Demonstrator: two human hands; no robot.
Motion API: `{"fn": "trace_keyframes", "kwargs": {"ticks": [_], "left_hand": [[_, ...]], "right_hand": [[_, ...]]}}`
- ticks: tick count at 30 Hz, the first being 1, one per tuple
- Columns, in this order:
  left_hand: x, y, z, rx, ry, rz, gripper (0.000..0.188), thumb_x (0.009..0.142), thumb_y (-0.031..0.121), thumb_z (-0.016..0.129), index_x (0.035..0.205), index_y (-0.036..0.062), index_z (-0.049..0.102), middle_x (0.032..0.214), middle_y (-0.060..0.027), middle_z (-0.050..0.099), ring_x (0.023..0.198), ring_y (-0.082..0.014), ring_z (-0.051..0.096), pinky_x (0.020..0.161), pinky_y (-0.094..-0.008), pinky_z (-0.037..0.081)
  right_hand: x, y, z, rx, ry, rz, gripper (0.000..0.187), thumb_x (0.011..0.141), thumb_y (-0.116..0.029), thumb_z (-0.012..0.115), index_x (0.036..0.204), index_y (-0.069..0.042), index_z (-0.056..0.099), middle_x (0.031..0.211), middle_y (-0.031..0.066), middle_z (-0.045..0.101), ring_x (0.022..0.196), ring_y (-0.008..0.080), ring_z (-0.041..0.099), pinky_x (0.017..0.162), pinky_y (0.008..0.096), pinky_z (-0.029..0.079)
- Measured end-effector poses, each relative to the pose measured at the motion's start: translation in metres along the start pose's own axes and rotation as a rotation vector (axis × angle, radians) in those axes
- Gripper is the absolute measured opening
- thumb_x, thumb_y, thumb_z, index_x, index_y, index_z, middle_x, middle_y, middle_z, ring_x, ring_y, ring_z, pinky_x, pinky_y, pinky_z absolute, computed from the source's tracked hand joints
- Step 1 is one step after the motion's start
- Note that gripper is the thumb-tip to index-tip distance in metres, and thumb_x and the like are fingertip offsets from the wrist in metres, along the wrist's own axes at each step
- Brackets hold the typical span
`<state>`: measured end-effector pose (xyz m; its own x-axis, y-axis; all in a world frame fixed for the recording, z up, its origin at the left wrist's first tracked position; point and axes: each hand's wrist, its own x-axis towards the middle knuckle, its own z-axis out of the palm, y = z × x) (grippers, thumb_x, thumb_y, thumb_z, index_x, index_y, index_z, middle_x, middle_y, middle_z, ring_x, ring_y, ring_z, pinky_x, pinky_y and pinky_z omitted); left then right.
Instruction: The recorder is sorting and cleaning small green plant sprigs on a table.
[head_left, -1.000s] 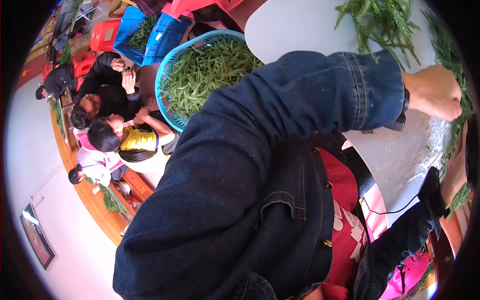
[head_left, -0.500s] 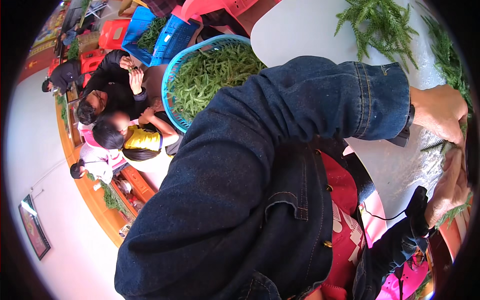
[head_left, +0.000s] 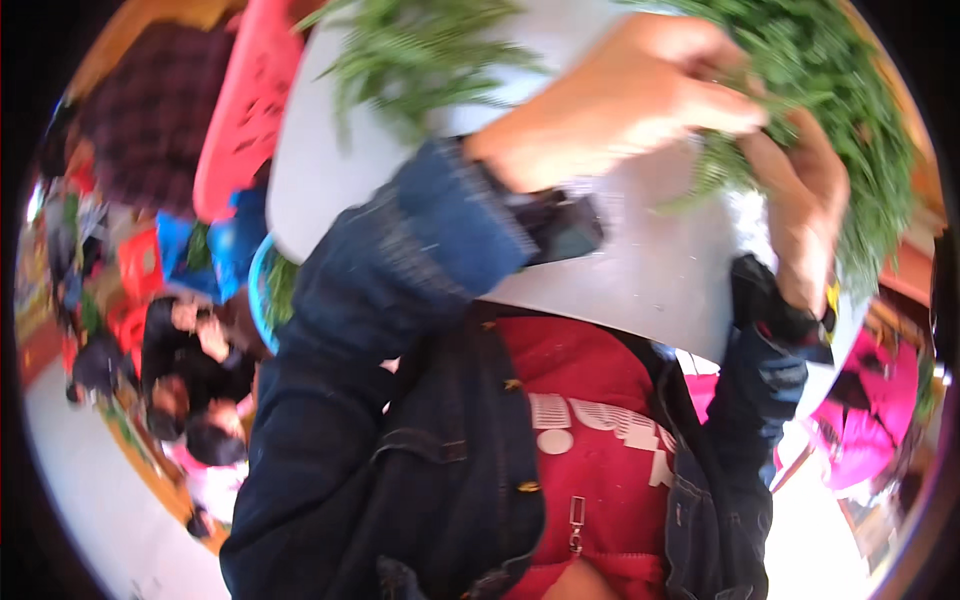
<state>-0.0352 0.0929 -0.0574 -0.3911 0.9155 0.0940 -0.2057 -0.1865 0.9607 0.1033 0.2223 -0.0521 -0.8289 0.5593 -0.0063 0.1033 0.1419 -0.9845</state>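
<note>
My left hand [head_left: 640, 105] reaches over the light table, its thumb and fingers pinched on a green feathery sprig [head_left: 720, 165]. Opposite it, my right hand [head_left: 805, 205] is raised with bent fingers closed at the same sprig, close to the left fingertips. Motion blur hides exactly how the fingers meet. Just beyond and to the right of both hands spreads a large heap of green fern-like sprigs [head_left: 865, 150]. A smaller bunch of such sprigs [head_left: 420, 65] lies on the table, left of my left hand.
The pale table [head_left: 620, 270] has a rounded edge near my body. Off its left side are a pink chair [head_left: 243, 120], a blue crate [head_left: 225, 245] and a partly hidden blue basket [head_left: 262, 290] with greenery. Several people sit at the left. Pink seating [head_left: 870, 420] stands at the right.
The view has swung to the right, so my hands now appear nearer the middle and the heap shows more fully. The blue basket is mostly hidden behind my left sleeve.
</note>
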Motion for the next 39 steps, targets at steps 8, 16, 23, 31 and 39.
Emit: {"fn": "trace_keyframes", "kwargs": {"ticks": [8,16,23,31,39], "left_hand": [[0.017,-0.016,0.001,-0.381,0.033,-0.218,0.022,0.084,0.010,0.057,0.103,-0.0016,0.057,0.083,-0.0056,0.061,0.070,-0.0101,0.055,0.062,-0.0222,0.042],[0.016,-0.023,-0.009,-0.420,0.000,-0.194,0.026,0.083,0.005,0.051,0.108,-0.0015,0.054,0.091,-0.0077,0.061,0.081,-0.0136,0.057,0.072,-0.0244,0.043],[0.014,-0.017,-0.004,-0.474,0.067,-0.186,0.027,0.084,0.004,0.046,0.108,-0.0024,0.054,0.090,-0.0088,0.061,0.080,-0.0143,0.056,0.072,-0.0256,0.043],[0.011,-0.019,-0.010,-0.542,0.003,-0.204,0.025,0.089,0.007,0.047,0.111,-0.0033,0.052,0.096,-0.0091,0.060,0.079,-0.0134,0.055,0.070,-0.0253,0.043],[0.011,-0.012,-0.009,-0.425,-0.058,-0.219,0.028,0.089,0.010,0.052,0.113,-0.0027,0.050,0.094,-0.0089,0.060,0.076,-0.0122,0.055,0.066,-0.0246,0.042]], "right_hand": [[0.013,0.019,-0.024,0.165,-0.102,-0.030,0.018,0.085,-0.004,0.055,0.102,0.002,0.057,0.089,0.0077,0.063,0.083,0.0094,0.057,0.074,0.0214,0.043],[0.010,0.028,-0.031,0.160,-0.103,-0.107,0.018,0.085,-0.006,0.055,0.102,0.001,0.058,0.085,0.0070,0.064,0.080,0.0098,0.057,0.073,0.0235,0.044],[0.011,0.039,-0.034,0.240,-0.009,-0.188,0.017,0.087,-0.006,0.052,0.102,0.000,0.060,0.084,0.0075,0.064,0.074,0.0094,0.055,0.069,0.0219,0.043],[0.012,0.018,-0.026,0.321,0.021,-0.157,0.015,0.088,-0.011,0.056,0.098,-0.001,0.060,0.081,0.0042,0.063,0.070,0.0086,0.054,0.065,0.0199,0.043],[0.002,-0.001,-0.017,0.147,-0.105,-0.120,0.014,0.085,-0.008,0.060,0.096,0.000,0.059,0.085,0.0045,0.062,0.075,0.0067,0.054,0.066,0.0204,0.043]]}}
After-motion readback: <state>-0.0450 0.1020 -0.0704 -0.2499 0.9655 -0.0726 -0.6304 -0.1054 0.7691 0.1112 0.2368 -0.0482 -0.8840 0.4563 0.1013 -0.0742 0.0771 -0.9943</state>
